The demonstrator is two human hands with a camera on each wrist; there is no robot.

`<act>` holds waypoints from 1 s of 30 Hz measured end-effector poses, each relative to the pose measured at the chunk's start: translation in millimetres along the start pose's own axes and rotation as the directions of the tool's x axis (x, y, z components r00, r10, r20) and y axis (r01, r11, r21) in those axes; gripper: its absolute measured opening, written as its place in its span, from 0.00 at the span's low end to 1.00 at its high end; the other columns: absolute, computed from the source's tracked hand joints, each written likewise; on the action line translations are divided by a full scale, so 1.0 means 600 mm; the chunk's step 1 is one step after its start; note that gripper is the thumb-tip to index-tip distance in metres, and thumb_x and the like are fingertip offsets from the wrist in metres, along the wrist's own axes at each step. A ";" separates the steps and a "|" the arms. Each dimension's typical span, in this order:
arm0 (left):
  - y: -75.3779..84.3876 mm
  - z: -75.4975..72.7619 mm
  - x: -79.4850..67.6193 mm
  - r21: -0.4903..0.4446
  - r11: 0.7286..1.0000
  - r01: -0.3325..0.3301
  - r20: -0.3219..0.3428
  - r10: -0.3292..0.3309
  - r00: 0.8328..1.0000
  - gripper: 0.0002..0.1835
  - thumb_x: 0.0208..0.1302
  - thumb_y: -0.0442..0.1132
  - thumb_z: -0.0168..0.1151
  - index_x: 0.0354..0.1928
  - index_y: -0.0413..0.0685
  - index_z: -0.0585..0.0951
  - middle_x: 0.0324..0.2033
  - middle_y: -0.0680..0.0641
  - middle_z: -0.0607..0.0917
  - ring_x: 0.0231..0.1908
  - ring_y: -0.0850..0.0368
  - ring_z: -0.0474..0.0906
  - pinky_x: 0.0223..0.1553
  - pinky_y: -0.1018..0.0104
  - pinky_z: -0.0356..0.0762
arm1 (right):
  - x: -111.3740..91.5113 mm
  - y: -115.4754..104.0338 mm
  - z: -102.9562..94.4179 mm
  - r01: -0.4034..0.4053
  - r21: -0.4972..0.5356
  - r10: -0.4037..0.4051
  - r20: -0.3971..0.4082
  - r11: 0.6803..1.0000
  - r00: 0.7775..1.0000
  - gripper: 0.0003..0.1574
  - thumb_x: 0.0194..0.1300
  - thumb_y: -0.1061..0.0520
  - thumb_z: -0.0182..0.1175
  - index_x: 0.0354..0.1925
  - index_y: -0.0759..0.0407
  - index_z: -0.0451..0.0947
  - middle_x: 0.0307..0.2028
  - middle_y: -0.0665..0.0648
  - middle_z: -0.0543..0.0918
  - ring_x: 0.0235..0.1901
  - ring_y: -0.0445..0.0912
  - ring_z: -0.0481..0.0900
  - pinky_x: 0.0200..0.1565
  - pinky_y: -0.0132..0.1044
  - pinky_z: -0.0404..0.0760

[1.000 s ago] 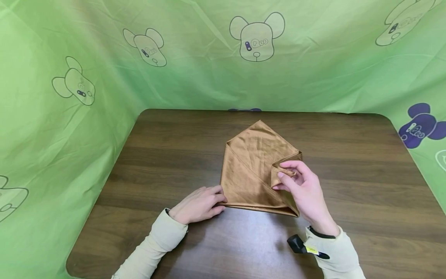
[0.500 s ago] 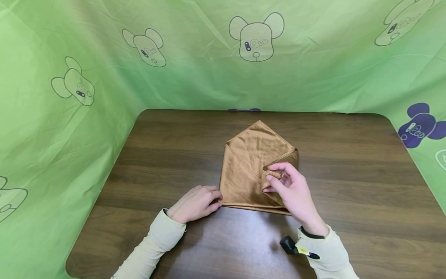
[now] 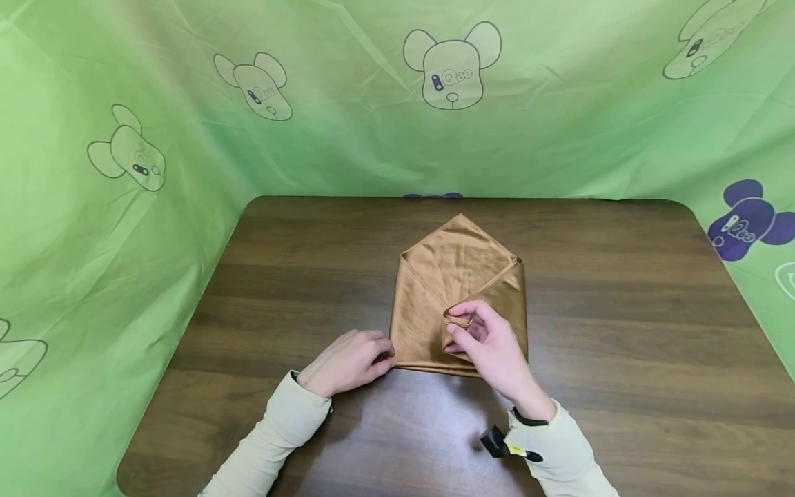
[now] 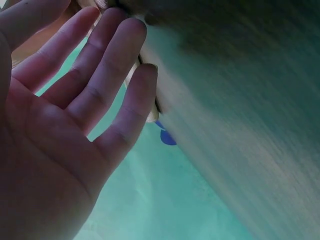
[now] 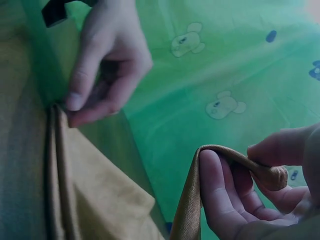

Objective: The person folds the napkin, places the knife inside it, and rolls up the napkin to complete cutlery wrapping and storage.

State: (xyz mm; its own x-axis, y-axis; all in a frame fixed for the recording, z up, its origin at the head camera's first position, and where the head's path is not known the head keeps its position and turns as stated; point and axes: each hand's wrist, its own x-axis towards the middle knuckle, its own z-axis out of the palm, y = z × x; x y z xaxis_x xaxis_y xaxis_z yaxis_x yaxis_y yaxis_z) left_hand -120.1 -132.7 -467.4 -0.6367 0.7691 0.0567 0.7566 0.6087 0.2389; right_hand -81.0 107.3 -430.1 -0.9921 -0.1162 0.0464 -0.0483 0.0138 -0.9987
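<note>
A shiny golden-brown satin cloth lies folded on the table, with a pointed top and a straight lower edge. My left hand is at its lower left corner; in the right wrist view the left thumb and forefinger pinch that corner. Toward the middle of the cloth, my right hand holds a raised flap between thumb and fingers. The flap bends over the right fingertips in the right wrist view. In the left wrist view the left palm and fingers show, the cloth mostly hidden behind them.
The brown wooden table has rounded corners. A green curtain printed with bear heads hangs around its back and sides. A small black device is strapped at the right wrist, just above the table.
My right hand has carried the flap left and slightly toward me, so the right side of the cloth now folds inward along a straight edge. The left hand stays almost still at its corner.
</note>
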 end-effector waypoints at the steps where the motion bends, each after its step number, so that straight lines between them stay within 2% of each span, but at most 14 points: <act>1: 0.000 0.000 0.000 -0.005 1.000 0.000 0.000 0.000 1.000 0.04 0.58 0.45 0.56 0.27 0.58 0.78 0.24 0.59 0.76 0.21 0.68 0.67 0.24 0.73 0.65 | 0.001 0.003 0.003 -0.009 -0.011 0.009 0.001 1.000 1.000 0.13 0.59 0.66 0.55 0.44 0.67 0.68 0.40 0.69 0.73 0.27 0.53 0.81 0.32 0.48 0.79; 3: 0.000 -0.001 0.001 -0.014 1.000 0.001 0.002 -0.001 1.000 0.04 0.57 0.45 0.57 0.27 0.58 0.78 0.24 0.58 0.76 0.21 0.68 0.67 0.24 0.73 0.66 | 0.002 0.008 0.010 -0.032 -0.038 0.032 -0.002 0.999 0.999 0.13 0.59 0.66 0.56 0.43 0.66 0.69 0.40 0.68 0.74 0.26 0.54 0.81 0.32 0.47 0.79; 8: 0.001 -0.003 0.002 -0.030 0.999 0.014 0.007 -0.014 1.000 0.04 0.57 0.45 0.57 0.28 0.57 0.78 0.25 0.58 0.77 0.21 0.68 0.68 0.24 0.73 0.67 | 0.003 0.020 0.026 -0.061 -0.168 0.061 -0.006 0.984 0.998 0.12 0.57 0.64 0.57 0.41 0.61 0.71 0.31 0.65 0.78 0.24 0.56 0.81 0.29 0.43 0.79; 14: 0.001 -0.001 0.003 -0.047 0.998 0.035 -0.014 -0.035 0.999 0.04 0.58 0.45 0.56 0.29 0.57 0.78 0.26 0.59 0.77 0.23 0.69 0.69 0.26 0.73 0.69 | 0.006 0.043 0.042 -0.016 -0.362 0.013 -0.011 0.932 1.000 0.10 0.56 0.62 0.59 0.39 0.56 0.73 0.21 0.56 0.80 0.22 0.48 0.80 0.22 0.31 0.74; 21: 0.001 0.001 0.005 -0.065 0.997 0.042 -0.019 -0.043 0.999 0.03 0.57 0.44 0.57 0.30 0.56 0.78 0.27 0.59 0.78 0.24 0.70 0.70 0.28 0.74 0.69 | 0.011 0.060 0.057 0.010 -0.490 -0.026 -0.026 0.872 0.999 0.08 0.55 0.61 0.59 0.36 0.54 0.74 0.19 0.49 0.78 0.19 0.37 0.73 0.23 0.29 0.70; 26: -0.001 0.003 0.006 -0.062 0.997 0.040 -0.024 -0.042 0.999 0.04 0.57 0.44 0.57 0.31 0.56 0.79 0.27 0.58 0.78 0.24 0.69 0.70 0.27 0.74 0.70 | 0.016 0.063 0.067 0.024 -0.579 -0.073 -0.061 0.815 0.995 0.07 0.53 0.60 0.59 0.34 0.52 0.75 0.19 0.44 0.76 0.19 0.35 0.70 0.26 0.28 0.69; 30: -0.001 0.004 0.006 -0.078 0.996 0.048 -0.029 -0.050 0.998 0.06 0.56 0.44 0.57 0.33 0.53 0.79 0.27 0.58 0.79 0.26 0.69 0.72 0.30 0.73 0.71 | 0.016 0.068 0.076 0.017 -0.581 -0.029 -0.011 0.814 1.000 0.07 0.54 0.60 0.58 0.35 0.53 0.74 0.21 0.44 0.77 0.20 0.34 0.73 0.26 0.28 0.71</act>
State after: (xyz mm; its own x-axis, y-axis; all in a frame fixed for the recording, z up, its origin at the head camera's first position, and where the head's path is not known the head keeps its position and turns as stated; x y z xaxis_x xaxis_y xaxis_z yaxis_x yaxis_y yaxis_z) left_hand -122.6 -129.8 -469.6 -0.6777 0.7317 0.0726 0.7115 0.6277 0.3157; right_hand -87.0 61.7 -471.6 -0.9915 -0.1058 0.0756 -0.1236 0.5860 -0.8008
